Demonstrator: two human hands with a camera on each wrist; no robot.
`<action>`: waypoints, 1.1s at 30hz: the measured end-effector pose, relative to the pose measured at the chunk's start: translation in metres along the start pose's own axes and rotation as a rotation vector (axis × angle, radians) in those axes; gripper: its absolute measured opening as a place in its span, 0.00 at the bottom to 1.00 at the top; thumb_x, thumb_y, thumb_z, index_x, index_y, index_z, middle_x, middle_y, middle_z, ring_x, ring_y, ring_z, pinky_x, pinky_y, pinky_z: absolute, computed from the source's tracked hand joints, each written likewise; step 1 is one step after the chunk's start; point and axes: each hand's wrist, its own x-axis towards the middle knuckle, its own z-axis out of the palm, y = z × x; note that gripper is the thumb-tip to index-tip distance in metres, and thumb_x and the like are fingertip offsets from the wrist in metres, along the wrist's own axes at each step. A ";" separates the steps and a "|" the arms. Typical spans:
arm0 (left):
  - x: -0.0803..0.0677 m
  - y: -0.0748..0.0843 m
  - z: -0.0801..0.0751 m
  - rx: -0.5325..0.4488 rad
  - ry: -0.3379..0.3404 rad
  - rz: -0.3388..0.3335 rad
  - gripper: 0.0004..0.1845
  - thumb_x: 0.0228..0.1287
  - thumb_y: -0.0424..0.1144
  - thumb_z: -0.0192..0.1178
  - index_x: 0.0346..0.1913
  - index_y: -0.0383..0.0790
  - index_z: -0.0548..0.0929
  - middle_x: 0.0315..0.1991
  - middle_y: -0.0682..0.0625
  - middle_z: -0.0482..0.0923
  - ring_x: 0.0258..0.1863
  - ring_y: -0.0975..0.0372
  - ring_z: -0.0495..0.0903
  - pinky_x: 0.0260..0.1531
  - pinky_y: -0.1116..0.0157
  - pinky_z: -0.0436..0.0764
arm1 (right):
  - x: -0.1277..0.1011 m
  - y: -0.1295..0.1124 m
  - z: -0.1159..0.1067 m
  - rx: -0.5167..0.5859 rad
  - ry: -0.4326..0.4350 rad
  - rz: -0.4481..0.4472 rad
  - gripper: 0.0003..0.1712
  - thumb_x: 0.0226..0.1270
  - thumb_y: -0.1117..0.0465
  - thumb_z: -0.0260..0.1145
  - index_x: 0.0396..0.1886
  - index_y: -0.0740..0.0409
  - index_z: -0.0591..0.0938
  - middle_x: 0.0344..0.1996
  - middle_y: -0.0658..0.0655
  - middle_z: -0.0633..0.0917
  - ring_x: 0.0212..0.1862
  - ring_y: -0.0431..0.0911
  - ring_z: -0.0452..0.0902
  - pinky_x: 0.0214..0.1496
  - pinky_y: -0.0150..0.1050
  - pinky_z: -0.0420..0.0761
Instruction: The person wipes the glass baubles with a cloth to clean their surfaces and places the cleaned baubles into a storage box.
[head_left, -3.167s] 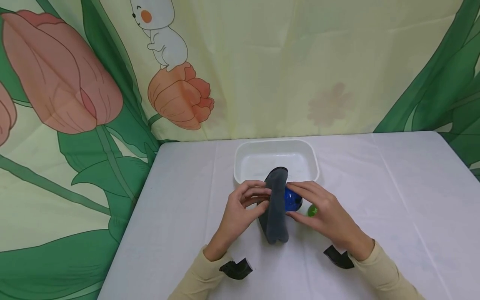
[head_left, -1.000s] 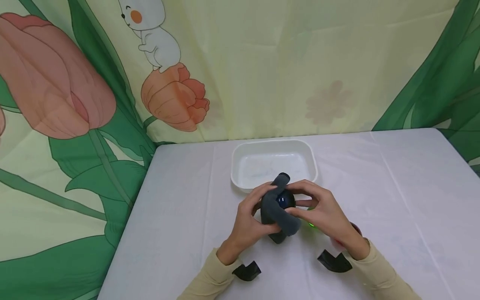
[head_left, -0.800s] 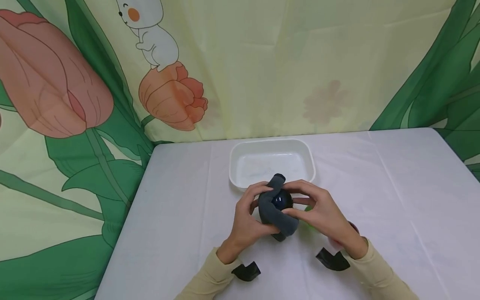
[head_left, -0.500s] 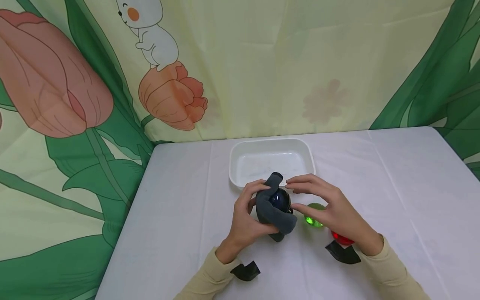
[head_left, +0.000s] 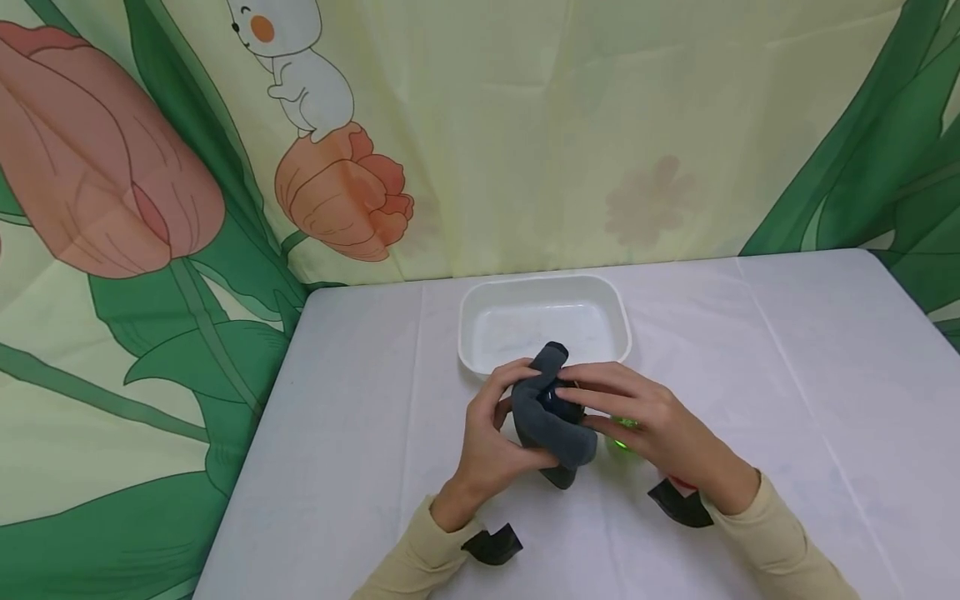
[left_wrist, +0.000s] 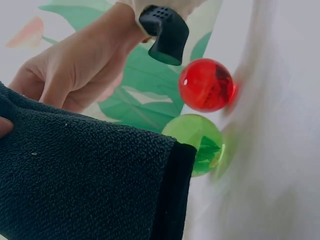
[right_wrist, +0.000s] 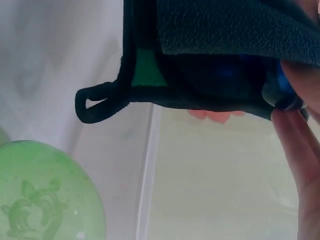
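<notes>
Your left hand is curled round the dark grey cloth, gripping it just in front of the white tub near the desk's far edge. The cloth wraps a blue ball, mostly hidden. Your right hand pinches the cloth and ball from the other side. Beside it, a green ball and a red ball sit touching on the desk.

1. A dark grey cloth, soft and thick, is wrapped around a blue ball just before the white tray.
2. The blue ball, glossy, is largely covered; only a small patch is seen.
</notes>
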 end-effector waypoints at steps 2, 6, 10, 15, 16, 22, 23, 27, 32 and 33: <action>0.001 0.001 -0.001 0.009 0.001 -0.001 0.43 0.34 0.23 0.79 0.60 0.35 0.73 0.61 0.38 0.74 0.59 0.52 0.77 0.50 0.58 0.85 | 0.000 0.000 0.000 -0.007 0.006 -0.001 0.22 0.74 0.51 0.58 0.56 0.61 0.83 0.58 0.62 0.81 0.62 0.47 0.75 0.65 0.27 0.73; 0.000 0.001 -0.001 0.012 0.001 -0.014 0.41 0.37 0.22 0.78 0.61 0.35 0.74 0.61 0.38 0.74 0.59 0.52 0.77 0.50 0.58 0.85 | -0.002 0.001 0.002 0.005 0.024 0.003 0.23 0.73 0.51 0.59 0.56 0.63 0.83 0.57 0.63 0.81 0.63 0.46 0.75 0.63 0.26 0.74; 0.000 0.001 -0.002 0.009 -0.006 -0.022 0.40 0.40 0.22 0.76 0.62 0.34 0.74 0.61 0.38 0.74 0.60 0.52 0.76 0.51 0.57 0.84 | -0.003 0.001 0.002 0.043 0.042 0.040 0.25 0.71 0.50 0.61 0.57 0.64 0.83 0.57 0.63 0.82 0.63 0.44 0.76 0.60 0.25 0.76; 0.001 0.000 -0.003 0.016 -0.009 -0.022 0.39 0.41 0.21 0.76 0.62 0.35 0.74 0.62 0.38 0.74 0.61 0.52 0.76 0.52 0.57 0.84 | -0.002 -0.002 0.002 0.026 0.023 0.108 0.27 0.71 0.48 0.59 0.60 0.62 0.81 0.59 0.60 0.80 0.62 0.44 0.77 0.60 0.24 0.75; 0.001 0.001 -0.004 0.019 -0.008 -0.019 0.39 0.41 0.21 0.76 0.62 0.35 0.74 0.63 0.38 0.74 0.61 0.51 0.76 0.53 0.57 0.84 | -0.002 -0.003 0.002 0.026 0.016 0.130 0.27 0.71 0.48 0.60 0.61 0.61 0.80 0.59 0.60 0.80 0.62 0.44 0.77 0.60 0.24 0.75; 0.003 0.002 -0.005 0.036 -0.019 0.000 0.39 0.41 0.21 0.76 0.62 0.35 0.74 0.64 0.38 0.73 0.61 0.51 0.76 0.53 0.58 0.83 | -0.001 -0.007 0.002 0.252 0.007 0.368 0.29 0.60 0.68 0.71 0.63 0.62 0.78 0.59 0.59 0.79 0.59 0.39 0.78 0.55 0.32 0.81; 0.003 0.002 -0.005 0.033 -0.021 0.000 0.39 0.41 0.21 0.77 0.61 0.35 0.74 0.64 0.38 0.73 0.62 0.51 0.76 0.53 0.58 0.83 | -0.001 -0.007 0.002 0.301 0.012 0.406 0.31 0.58 0.72 0.72 0.63 0.62 0.78 0.59 0.59 0.79 0.59 0.38 0.79 0.54 0.34 0.82; 0.003 0.003 -0.004 0.021 -0.015 0.007 0.40 0.38 0.21 0.78 0.60 0.34 0.74 0.64 0.38 0.72 0.62 0.50 0.75 0.53 0.57 0.83 | -0.002 -0.006 0.006 0.411 0.024 0.492 0.34 0.55 0.78 0.71 0.64 0.64 0.77 0.60 0.61 0.78 0.60 0.39 0.78 0.55 0.38 0.82; 0.002 0.005 -0.004 0.022 0.007 0.034 0.42 0.32 0.20 0.80 0.58 0.32 0.75 0.62 0.36 0.73 0.61 0.50 0.76 0.54 0.57 0.83 | -0.003 -0.007 0.004 0.350 0.035 0.440 0.34 0.52 0.76 0.74 0.62 0.62 0.79 0.59 0.59 0.79 0.61 0.39 0.77 0.59 0.33 0.80; 0.002 0.006 -0.004 0.024 0.006 0.043 0.42 0.32 0.20 0.80 0.58 0.32 0.75 0.62 0.36 0.74 0.61 0.50 0.76 0.54 0.57 0.83 | -0.003 -0.007 0.003 0.320 0.041 0.401 0.34 0.51 0.75 0.76 0.61 0.62 0.80 0.59 0.58 0.79 0.61 0.40 0.77 0.60 0.31 0.79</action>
